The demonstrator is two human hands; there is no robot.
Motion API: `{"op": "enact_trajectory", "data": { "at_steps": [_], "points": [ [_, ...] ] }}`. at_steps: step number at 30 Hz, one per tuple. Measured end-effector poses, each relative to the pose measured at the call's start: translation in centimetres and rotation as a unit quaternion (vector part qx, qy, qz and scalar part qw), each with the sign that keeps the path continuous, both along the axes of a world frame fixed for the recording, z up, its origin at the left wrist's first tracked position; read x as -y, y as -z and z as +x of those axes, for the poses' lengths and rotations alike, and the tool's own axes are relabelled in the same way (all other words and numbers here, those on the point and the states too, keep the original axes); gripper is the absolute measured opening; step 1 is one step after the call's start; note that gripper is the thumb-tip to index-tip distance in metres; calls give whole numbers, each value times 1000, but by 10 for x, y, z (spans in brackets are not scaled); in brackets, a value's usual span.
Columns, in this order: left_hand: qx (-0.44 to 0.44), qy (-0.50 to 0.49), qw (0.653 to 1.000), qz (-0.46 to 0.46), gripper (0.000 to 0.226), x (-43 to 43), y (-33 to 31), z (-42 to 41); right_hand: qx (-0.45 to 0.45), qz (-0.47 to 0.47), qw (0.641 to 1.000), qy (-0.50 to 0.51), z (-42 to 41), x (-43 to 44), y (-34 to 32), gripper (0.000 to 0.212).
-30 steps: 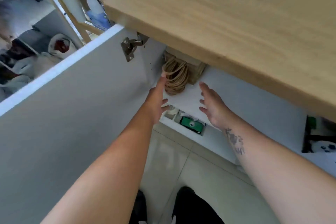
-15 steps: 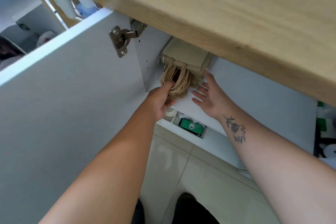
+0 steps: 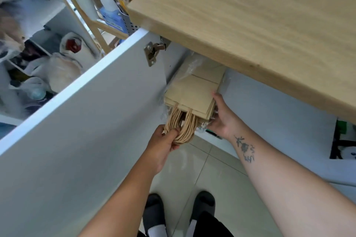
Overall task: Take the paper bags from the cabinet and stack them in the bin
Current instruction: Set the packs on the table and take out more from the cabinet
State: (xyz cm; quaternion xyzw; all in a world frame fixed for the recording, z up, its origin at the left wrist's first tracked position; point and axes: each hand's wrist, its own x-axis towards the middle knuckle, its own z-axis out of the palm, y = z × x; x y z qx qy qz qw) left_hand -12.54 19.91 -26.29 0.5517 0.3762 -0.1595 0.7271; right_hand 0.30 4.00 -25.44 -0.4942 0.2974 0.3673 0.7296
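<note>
A flat bundle of brown paper bags in clear plastic wrap sticks halfway out of the cabinet below the wooden countertop. Their twisted paper handles hang toward me in a thick loop. My left hand is closed around those handles. My right hand grips the bundle's right edge, thumb on top and fingers underneath. The bundle's far end is hidden under the countertop. No bin is in view.
The open white cabinet door fills the left side, its metal hinge near the bags. Shelves with wrapped goods stand beyond the door. My feet stand on pale floor tiles. The white cabinet front runs to the right.
My left hand closed on the handles and pulled; the bundle has slid further out of the cabinet. My right hand moved from beside the bags to gripping their right edge.
</note>
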Motion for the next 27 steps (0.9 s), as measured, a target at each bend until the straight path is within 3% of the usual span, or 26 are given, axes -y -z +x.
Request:
{"op": "enact_trajectory", "data": {
  "at_steps": [14,19,21,27],
  "points": [
    [8,24,998,52,26,-2,-62,-51,-25,42,999,6,-51,-6,-34,46],
    [6,36,998,49,24,5,-106,-91,-34,27,999,16,-90,12,-79,65],
    [13,54,998,32,26,2,-127,-107,-31,33,999,17,-107,18,-100,61],
    [24,113,993,23,53,-25,-188,-156,-3,82,997,-7,-175,26,-155,89]
  ]
}}
